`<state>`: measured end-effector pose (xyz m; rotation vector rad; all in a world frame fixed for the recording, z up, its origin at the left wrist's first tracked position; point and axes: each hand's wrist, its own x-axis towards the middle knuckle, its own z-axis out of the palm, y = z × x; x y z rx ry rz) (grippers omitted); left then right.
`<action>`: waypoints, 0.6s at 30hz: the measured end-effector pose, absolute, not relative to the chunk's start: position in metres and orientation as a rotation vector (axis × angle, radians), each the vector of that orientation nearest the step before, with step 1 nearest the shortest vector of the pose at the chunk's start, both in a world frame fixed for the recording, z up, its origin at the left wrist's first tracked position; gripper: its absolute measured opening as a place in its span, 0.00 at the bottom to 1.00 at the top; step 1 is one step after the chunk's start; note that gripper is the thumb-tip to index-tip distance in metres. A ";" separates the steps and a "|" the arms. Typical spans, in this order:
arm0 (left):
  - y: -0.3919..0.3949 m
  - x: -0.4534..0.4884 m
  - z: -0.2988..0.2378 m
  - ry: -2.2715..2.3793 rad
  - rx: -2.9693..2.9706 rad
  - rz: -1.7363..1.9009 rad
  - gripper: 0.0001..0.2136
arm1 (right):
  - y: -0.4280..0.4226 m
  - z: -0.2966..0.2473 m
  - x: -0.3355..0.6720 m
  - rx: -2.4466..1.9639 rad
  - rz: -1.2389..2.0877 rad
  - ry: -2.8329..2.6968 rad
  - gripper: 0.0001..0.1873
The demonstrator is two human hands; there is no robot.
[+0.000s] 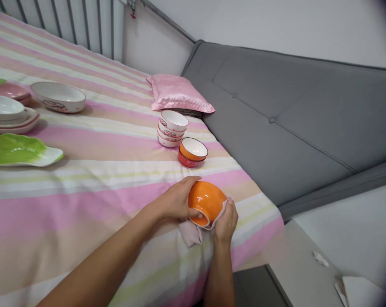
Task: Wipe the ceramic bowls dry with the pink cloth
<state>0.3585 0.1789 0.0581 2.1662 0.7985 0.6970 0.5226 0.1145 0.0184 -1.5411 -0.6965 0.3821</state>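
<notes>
An orange bowl [207, 198] is tipped on its side between my two hands, its base ring facing me. My left hand [182, 198] grips it by the rim and base, with the thumb near the base ring. Wrapped around a pale cloth [193, 234], my right hand [225, 219] presses the cloth against the bowl's right side. Part of the cloth hangs below the bowl. Just beyond stand an orange bowl with a white inside [194, 148] and a red bowl [188, 161] beneath it. Behind these is a stack of several white patterned bowls [172, 130].
A striped bedsheet [100, 187] lies under everything. To the left are a green leaf-shaped dish [20, 150], stacked white oval dishes [7, 115], a pink dish [10, 90] and a large white bowl [60, 97]. A pink pillow [180, 93] rests by the grey headboard [285, 115].
</notes>
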 end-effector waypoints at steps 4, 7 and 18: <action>0.181 0.358 0.061 0.869 2.180 0.622 0.46 | 0.116 0.012 0.524 -1.512 0.385 -0.675 0.24; 0.181 0.360 0.060 0.875 2.249 0.648 0.49 | 0.113 0.016 0.522 -1.521 0.300 -0.712 0.24; 0.165 0.372 0.066 0.840 2.480 0.783 0.43 | 0.104 0.042 0.509 -1.606 -0.003 -1.101 0.21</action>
